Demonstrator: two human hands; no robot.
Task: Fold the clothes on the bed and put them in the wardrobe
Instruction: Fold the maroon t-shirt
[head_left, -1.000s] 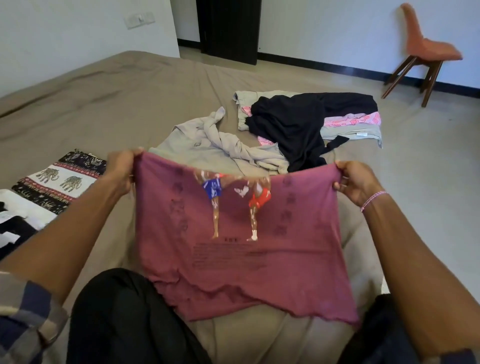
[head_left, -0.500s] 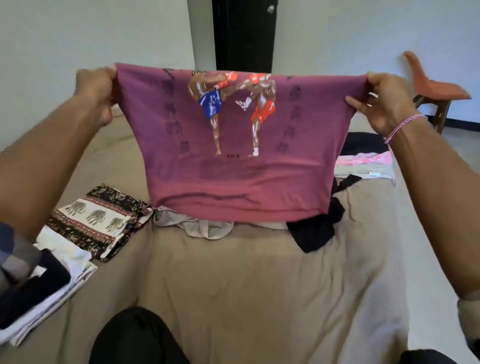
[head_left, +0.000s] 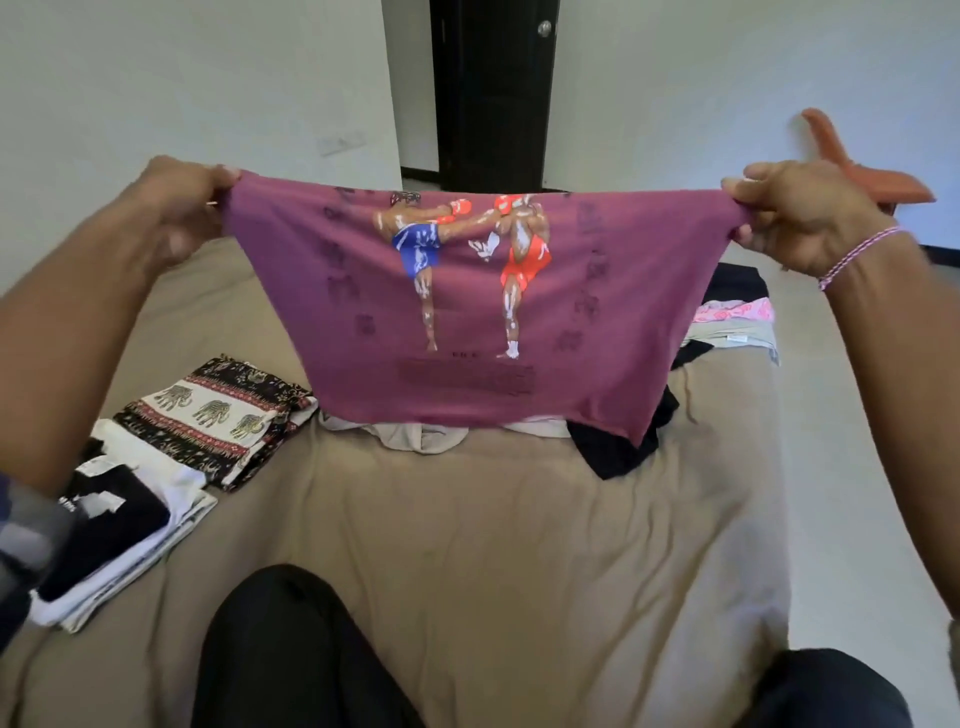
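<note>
Left hand (head_left: 176, 208) and right hand (head_left: 795, 213) each pinch a top corner of the purple shirt (head_left: 467, 312), hung over the bed (head_left: 493, 545) middle; a loose pinch could drop it crumpled onto the unfolded heap (head_left: 613, 447).

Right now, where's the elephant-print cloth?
Head view: the elephant-print cloth lies folded on the left of the bed, beside the black-and-white stack.

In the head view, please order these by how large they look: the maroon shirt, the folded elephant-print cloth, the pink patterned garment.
1. maroon shirt, largest, though held up nearer the camera.
2. folded elephant-print cloth.
3. pink patterned garment, smallest; partly hidden and farther away, so its real size is unsure.
</note>
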